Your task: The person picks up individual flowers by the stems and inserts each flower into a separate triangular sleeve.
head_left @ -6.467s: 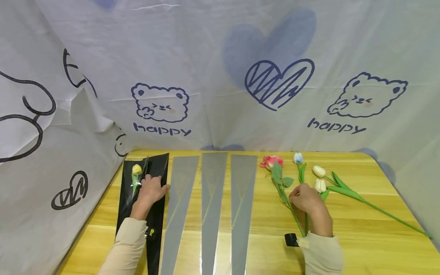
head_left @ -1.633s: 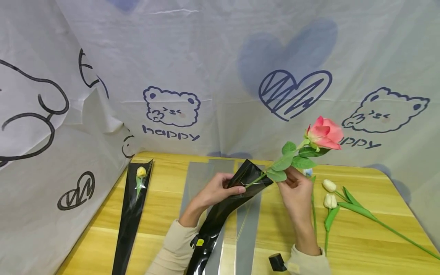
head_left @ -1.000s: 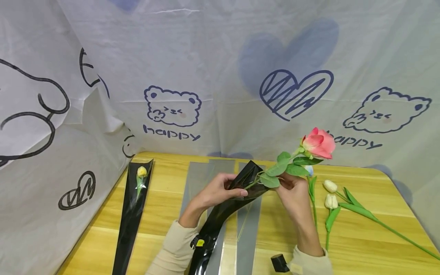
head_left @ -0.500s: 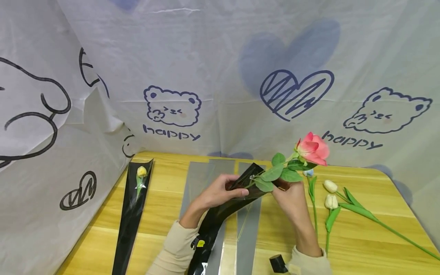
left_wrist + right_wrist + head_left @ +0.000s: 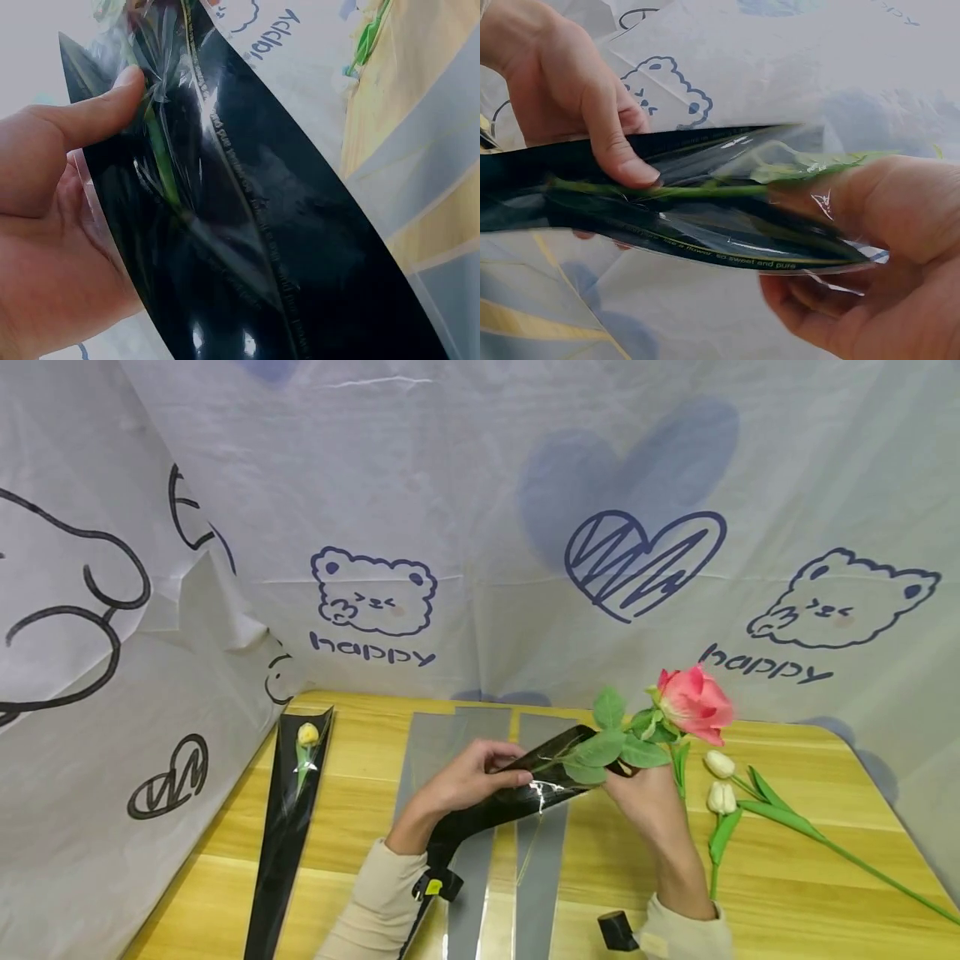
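My left hand (image 5: 468, 781) grips a black flower sleeve (image 5: 510, 808) with a clear front, near its upper part. Its thumb lies on the clear film and its fingers curl behind. A pink rose (image 5: 697, 703) sticks out of the sleeve's mouth, bloom and leaves outside. Through the film its green stem (image 5: 161, 161) shows inside, passing by the left thumb. At the mouth my right hand (image 5: 648, 797) pinches the sleeve's edge; in the right wrist view its thumb (image 5: 840, 196) is under the film over the stem and its fingers are beneath. The leaves partly hide this grip.
Another black sleeve (image 5: 273, 860) holding a yellow tulip (image 5: 307, 735) lies at the left. Several grey sleeves (image 5: 538, 860) lie under the hands. White tulips (image 5: 720, 766) lie at the right, and a green-leaved stem (image 5: 680, 768) is partly behind the rose. A printed cloth (image 5: 480, 527) hangs behind.
The left hand took the black sleeve from the left and the right hand the rose from the table. The stem went into the sleeve. Lately the sleeve's mouth, bloom and right hand shifted slightly right.
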Action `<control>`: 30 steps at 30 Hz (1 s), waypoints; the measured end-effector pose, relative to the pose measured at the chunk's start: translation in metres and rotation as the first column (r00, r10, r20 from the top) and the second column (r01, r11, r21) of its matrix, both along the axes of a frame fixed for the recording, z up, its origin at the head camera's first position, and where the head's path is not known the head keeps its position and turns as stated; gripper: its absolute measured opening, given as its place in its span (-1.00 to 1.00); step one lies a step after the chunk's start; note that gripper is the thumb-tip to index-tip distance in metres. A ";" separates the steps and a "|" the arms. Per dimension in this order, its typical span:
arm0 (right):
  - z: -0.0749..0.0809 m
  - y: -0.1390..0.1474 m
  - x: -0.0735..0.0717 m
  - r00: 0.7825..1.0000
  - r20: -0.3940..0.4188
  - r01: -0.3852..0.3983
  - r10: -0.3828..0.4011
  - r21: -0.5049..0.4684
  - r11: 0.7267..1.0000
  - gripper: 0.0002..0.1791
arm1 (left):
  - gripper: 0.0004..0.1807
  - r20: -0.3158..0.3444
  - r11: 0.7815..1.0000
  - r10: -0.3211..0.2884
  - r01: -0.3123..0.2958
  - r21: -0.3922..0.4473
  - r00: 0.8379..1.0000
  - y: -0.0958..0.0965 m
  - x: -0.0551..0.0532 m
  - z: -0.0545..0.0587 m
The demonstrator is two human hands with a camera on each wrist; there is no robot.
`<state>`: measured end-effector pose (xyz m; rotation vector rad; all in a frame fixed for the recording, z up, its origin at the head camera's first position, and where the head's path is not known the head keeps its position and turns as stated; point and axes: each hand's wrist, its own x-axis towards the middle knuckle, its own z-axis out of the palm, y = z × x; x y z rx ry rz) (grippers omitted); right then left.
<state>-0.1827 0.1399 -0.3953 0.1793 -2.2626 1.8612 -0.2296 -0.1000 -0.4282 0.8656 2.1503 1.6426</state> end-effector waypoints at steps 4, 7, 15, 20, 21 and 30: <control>-0.003 -0.003 -0.001 0.997 0.020 -0.073 0.072 0.039 0.997 -0.78 | -0.88 0.008 1.000 -0.006 0.006 0.015 1.000 0.003 0.002 0.000; -0.004 -0.003 -0.002 0.996 0.037 -0.082 0.080 0.043 0.996 -0.78 | -0.88 0.014 1.000 0.014 -0.014 0.017 1.000 0.003 0.003 -0.002; -0.003 0.015 0.000 0.994 0.107 0.051 -0.036 -0.139 0.989 -0.65 | -0.76 0.052 0.979 0.194 -0.196 0.054 0.980 -0.003 -0.004 -0.011; 0.000 0.017 -0.001 0.974 -0.032 0.200 -0.226 -0.350 0.915 -0.68 | -0.81 0.072 0.964 0.239 -0.245 0.106 0.968 -0.008 -0.008 -0.011; 0.001 0.015 -0.001 0.967 -0.058 0.210 -0.247 -0.361 0.909 -0.71 | -0.82 0.064 0.963 0.240 -0.245 0.110 0.969 -0.008 -0.008 -0.011; -0.001 0.001 -0.003 0.955 -0.008 0.278 -0.298 -0.337 0.900 -0.75 | -0.93 -0.045 0.983 0.181 -0.179 0.032 0.982 -0.001 -0.004 -0.007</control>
